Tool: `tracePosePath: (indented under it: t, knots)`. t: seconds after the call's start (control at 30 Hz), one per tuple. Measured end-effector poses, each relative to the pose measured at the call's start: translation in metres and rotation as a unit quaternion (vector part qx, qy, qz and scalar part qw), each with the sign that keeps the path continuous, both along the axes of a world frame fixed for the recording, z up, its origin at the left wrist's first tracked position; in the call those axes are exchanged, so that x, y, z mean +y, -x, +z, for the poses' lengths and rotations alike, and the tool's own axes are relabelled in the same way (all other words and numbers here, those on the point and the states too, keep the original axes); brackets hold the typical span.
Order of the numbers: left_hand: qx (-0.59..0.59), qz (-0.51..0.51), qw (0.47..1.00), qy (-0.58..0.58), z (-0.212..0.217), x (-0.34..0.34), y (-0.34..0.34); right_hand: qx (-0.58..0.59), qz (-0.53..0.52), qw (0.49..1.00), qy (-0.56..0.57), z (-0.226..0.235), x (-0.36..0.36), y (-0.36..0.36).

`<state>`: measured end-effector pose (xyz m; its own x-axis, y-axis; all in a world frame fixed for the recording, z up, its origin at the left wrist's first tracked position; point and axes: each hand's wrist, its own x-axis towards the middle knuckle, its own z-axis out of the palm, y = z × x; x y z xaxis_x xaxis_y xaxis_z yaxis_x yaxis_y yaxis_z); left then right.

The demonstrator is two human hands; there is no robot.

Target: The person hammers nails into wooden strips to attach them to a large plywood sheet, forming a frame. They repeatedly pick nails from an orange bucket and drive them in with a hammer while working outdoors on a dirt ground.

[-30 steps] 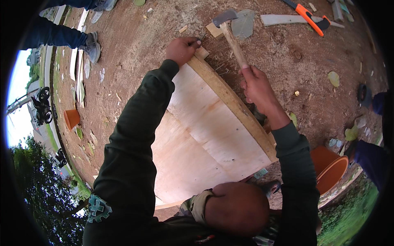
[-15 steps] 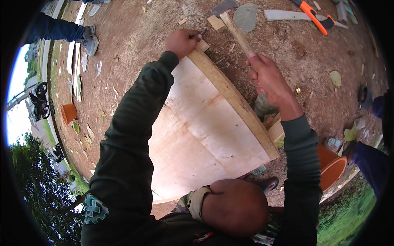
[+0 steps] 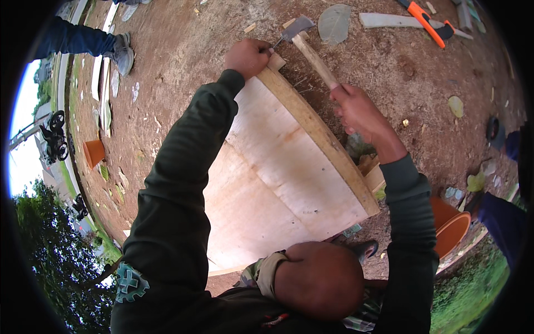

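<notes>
My left hand (image 3: 248, 58) is closed at the far corner of a pale wooden panel (image 3: 267, 150), pinching a nail (image 3: 276, 43) by a small wood block (image 3: 276, 61). A thick wooden edge strip (image 3: 314, 131) runs along the panel's right side. In my right hand (image 3: 361, 114) is the wooden handle of a hammer (image 3: 316, 59), with fingers wrapped round its lower end. The dark hammer head is close to the nail; whether they touch I cannot tell. My bent bare knee (image 3: 320, 281) shows in front of the panel's near edge.
On the dirt ground lie a large dry leaf (image 3: 334, 24), a handsaw with an orange handle (image 3: 425, 23) and wood strips (image 3: 104, 97). Orange-brown pots (image 3: 451, 234) (image 3: 94, 153) stand at both sides. Another person's shoe (image 3: 121, 54) is at upper left; another person's dark-clothed leg (image 3: 503, 225) is at right.
The hammer head has swung left and down, nearer to the nail, with my right hand shifting slightly downward. My left hand keeps its place at the corner.
</notes>
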<state>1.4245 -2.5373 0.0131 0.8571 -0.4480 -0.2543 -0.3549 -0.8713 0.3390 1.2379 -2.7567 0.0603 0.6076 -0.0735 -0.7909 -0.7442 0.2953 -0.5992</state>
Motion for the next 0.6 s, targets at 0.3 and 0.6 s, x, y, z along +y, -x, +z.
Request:
tracePosePath:
  t: [0.3,0.6]
  knots:
    - [-0.002,-0.006,1.000,-0.008,0.000,-0.001,-0.001,0.001,0.086,0.996,-0.011,0.009,0.004,-0.002]
    - [-0.015,-0.012,1.000,0.001,-0.003,0.005,-0.003,0.018,0.116,0.992,-0.047,0.017,-0.002,-0.005]
